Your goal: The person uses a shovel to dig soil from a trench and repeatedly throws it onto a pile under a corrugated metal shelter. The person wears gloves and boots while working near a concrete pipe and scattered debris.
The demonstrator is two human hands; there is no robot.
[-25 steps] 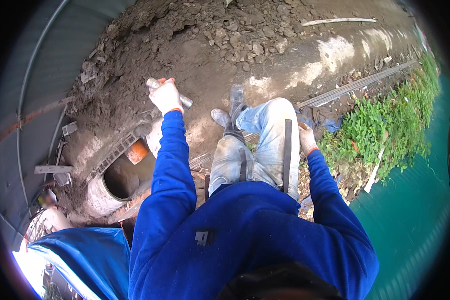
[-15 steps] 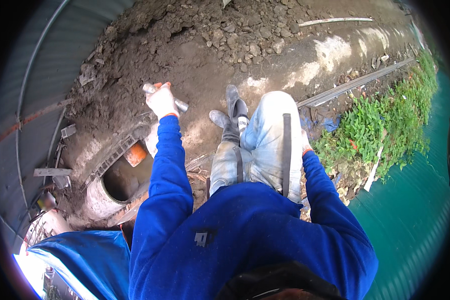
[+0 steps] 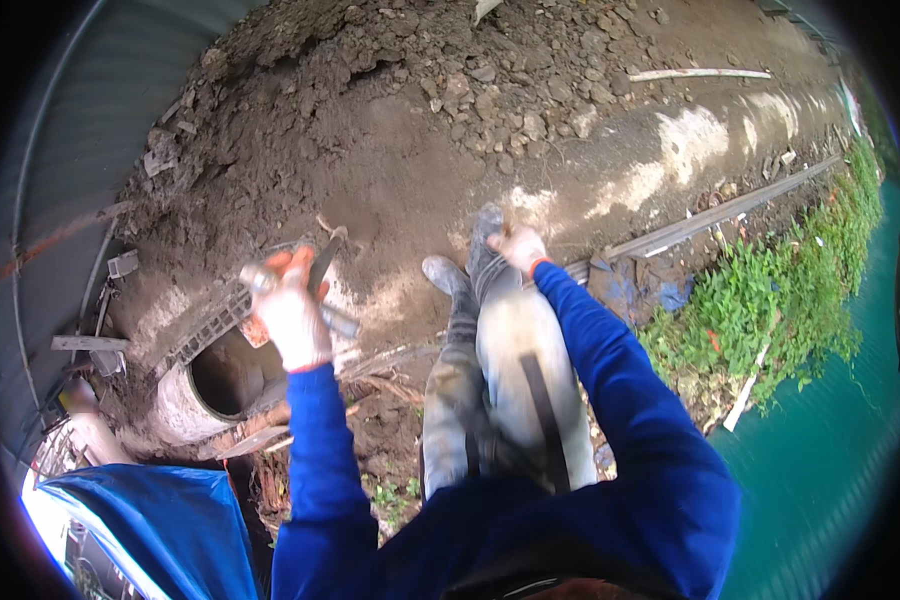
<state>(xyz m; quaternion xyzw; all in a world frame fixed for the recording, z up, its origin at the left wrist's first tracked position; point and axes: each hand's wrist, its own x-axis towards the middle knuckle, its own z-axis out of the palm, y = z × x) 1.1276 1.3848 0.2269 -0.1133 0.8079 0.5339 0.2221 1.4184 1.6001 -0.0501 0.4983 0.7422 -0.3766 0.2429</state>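
My left hand (image 3: pixel 292 318), in a white glove with orange fingers, is closed around a short grey metal cylinder (image 3: pixel 340 322) that sticks out on both sides of the fist. A narrow flat grey piece (image 3: pixel 323 262) juts out beyond the fingers; whether it belongs to the cylinder I cannot tell. The hand is above the rim of a muddy pit. My right hand (image 3: pixel 518 250), also gloved, is in front of my right boot (image 3: pixel 485 262), its fingers loosely extended and appearing to hold nothing. Whether it touches the boot is unclear.
A round concrete pipe mouth (image 3: pixel 185 405) opens at left, beside a perforated block strip (image 3: pixel 210 325). Another person (image 3: pixel 95 435) is at lower left, near a blue tarp (image 3: pixel 160 510). Long poles (image 3: pixel 710 215), green plants (image 3: pixel 730 295) and a green sheet (image 3: pixel 810 440) lie right. Rubble (image 3: pixel 490 90) covers the far ground.
My left hand has come nearer and a little left with the cylinder. My right hand has moved from beside my thigh forward to the boot. My bent right leg has straightened forward.
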